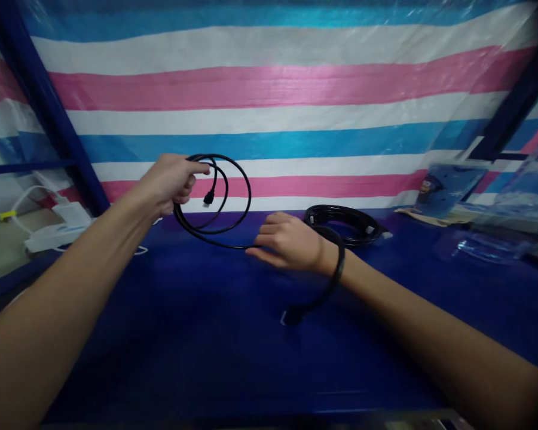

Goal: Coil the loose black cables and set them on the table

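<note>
My left hand (173, 182) grips several loops of a thin black cable (250, 194), raised above the blue table. One plug (209, 197) of this cable dangles inside the loops. Lower and to the right, my right hand (287, 240) pinches the cable where it runs out of the coil. Past that hand the cable passes over my right wrist and hangs down to a second plug (295, 314), blurred by motion. Behind my right wrist, a thicker coiled black cable (345, 209) lies on the table.
The blue table (197, 358) spreads below my hands. At the left sits a white power strip (49, 237) with a charger (73, 213) plugged in. A blue printed pouch (448, 188) and clear plastic packaging (488, 245) are at the right. A striped sheet (269, 89) hangs behind.
</note>
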`<state>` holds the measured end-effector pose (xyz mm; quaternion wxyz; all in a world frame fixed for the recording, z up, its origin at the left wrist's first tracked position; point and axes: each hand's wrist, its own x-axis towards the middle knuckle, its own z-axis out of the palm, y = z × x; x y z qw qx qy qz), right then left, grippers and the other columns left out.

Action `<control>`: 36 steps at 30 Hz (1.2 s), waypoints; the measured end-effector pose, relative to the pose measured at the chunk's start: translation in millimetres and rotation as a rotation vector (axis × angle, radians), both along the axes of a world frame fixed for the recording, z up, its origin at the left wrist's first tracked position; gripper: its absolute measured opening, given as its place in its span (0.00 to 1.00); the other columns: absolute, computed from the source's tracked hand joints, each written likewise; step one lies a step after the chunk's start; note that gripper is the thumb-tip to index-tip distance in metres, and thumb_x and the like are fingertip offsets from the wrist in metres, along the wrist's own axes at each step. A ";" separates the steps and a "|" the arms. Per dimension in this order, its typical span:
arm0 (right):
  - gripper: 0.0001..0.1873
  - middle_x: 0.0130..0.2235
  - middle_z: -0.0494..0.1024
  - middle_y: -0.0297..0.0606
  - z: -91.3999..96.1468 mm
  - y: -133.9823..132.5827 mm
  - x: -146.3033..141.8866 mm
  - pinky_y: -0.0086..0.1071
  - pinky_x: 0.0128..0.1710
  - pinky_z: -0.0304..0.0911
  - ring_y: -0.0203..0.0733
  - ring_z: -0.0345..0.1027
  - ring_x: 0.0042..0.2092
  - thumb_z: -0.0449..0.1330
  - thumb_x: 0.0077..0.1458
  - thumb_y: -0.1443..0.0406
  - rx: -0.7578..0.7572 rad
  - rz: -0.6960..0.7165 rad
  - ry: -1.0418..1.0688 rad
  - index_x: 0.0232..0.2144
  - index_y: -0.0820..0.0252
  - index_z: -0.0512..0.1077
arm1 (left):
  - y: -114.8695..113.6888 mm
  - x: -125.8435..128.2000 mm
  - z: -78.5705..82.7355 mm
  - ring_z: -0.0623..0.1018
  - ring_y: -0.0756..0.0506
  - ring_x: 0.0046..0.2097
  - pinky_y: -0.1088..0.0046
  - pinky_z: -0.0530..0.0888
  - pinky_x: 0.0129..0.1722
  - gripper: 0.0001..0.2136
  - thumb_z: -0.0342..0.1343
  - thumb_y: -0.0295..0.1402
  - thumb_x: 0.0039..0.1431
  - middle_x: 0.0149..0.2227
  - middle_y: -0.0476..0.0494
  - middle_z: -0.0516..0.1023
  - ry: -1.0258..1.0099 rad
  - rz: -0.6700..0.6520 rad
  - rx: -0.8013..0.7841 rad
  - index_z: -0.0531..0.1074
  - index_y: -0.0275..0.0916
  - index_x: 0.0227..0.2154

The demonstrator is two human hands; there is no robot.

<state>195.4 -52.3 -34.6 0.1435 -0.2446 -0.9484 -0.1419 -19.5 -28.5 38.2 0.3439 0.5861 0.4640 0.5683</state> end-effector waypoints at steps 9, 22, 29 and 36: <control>0.22 0.45 0.78 0.42 33.8 -12.6 32.5 0.28 0.41 0.66 0.41 0.73 0.45 0.59 0.47 0.77 -1.140 0.102 -0.041 0.45 0.63 0.76 | -2.0 14.1 -31.5 0.48 0.58 0.15 0.79 0.44 0.13 0.10 0.60 0.27 0.44 0.13 0.59 0.49 -0.154 0.011 -0.054 0.62 0.39 0.20; 0.27 0.23 0.72 0.36 25.5 0.2 26.8 0.27 0.24 0.60 0.32 0.64 0.23 0.51 0.58 0.47 -0.822 -0.020 0.676 0.24 0.65 0.71 | -39.5 67.3 -43.0 0.63 0.54 0.18 0.77 0.57 0.17 0.14 0.56 0.45 0.55 0.24 0.47 0.73 0.231 -0.413 0.125 0.71 0.37 0.28; 0.22 0.20 0.64 0.32 43.1 -6.7 41.5 0.28 0.27 0.57 0.33 0.61 0.26 0.61 0.50 0.49 -0.271 -0.173 0.749 0.20 0.62 0.68 | -40.8 65.6 -38.6 0.67 0.50 0.24 0.74 0.59 0.23 0.05 0.58 0.32 0.52 0.21 0.49 0.70 0.459 -0.114 0.225 0.75 0.36 0.27; 0.20 0.38 0.75 0.38 37.3 7.5 53.1 0.36 0.40 0.64 0.42 0.68 0.39 0.65 0.47 0.56 -0.494 -0.028 0.723 0.41 0.60 0.73 | -39.9 60.7 -42.4 0.69 0.50 0.28 0.75 0.65 0.28 0.02 0.58 0.28 0.50 0.23 0.51 0.71 0.218 0.003 0.529 0.75 0.38 0.25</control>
